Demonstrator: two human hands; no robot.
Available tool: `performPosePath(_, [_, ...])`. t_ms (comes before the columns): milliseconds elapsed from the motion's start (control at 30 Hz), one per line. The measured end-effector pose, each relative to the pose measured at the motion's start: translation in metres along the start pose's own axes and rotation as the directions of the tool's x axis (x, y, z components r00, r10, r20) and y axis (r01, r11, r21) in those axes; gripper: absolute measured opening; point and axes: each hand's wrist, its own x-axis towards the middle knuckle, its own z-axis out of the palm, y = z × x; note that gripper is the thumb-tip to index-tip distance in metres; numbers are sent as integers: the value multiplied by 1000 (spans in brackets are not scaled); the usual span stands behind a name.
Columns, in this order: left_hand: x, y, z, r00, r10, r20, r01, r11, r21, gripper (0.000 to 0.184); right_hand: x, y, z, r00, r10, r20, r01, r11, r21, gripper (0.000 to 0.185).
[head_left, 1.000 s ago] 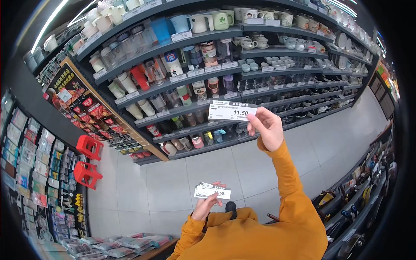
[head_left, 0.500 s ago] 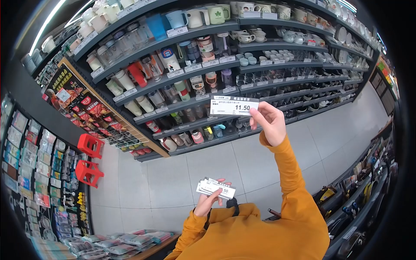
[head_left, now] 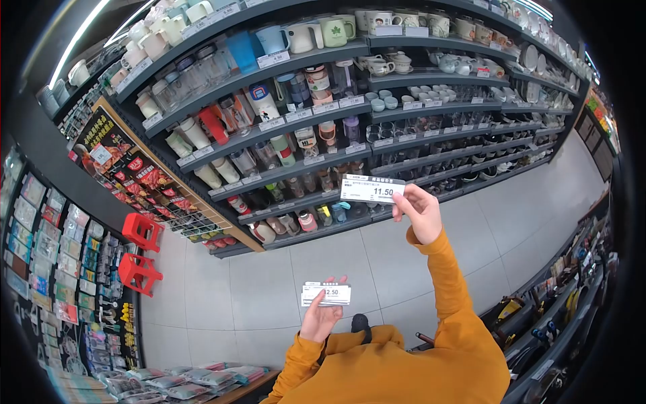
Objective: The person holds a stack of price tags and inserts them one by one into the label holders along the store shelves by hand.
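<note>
My right hand pinches the right end of a white price tag with a dark top strip and the figure 11.50. The tag is held out in front of the shelves, face toward me. Lower down, in front of my body, my left hand grips a small stack of price tags, thumb across the front. The top tag of that stack ends in 2.50; the ones behind it are mostly hidden.
Ahead stands a long shelf unit with cups, bottles, teapots and bowls, tags along its edges. Two red stools stand at left near a rack of packaged goods. Packets lie at lower left. Pans and utensils fill shelves at right.
My right hand has come down and slightly right with its tag. My left hand has turned its stack nearly level, so the tags line up more closely.
</note>
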Motion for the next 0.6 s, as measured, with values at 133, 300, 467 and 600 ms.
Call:
performPosePath(133, [7,-5,-1,993,19,114,4,979,-204,46,-7,7,-25,993,2,-119,-1,1000,1,13])
performPosePath(300, [30,-22,8,997,2,72,15,970,-241,48,-8,-2,-59,971,-45,-236,41,999,-21,12])
performPosePath(467, [71,-39,4,966,-61,252,87,992,-94,52,-11,-2,-80,964,-19,-266,7,999,-47,12])
performPosePath(600, [104,-41,30,965,-162,205,143,984,104,56,-1,16,-100,961,26,-274,-40,998,-49,13])
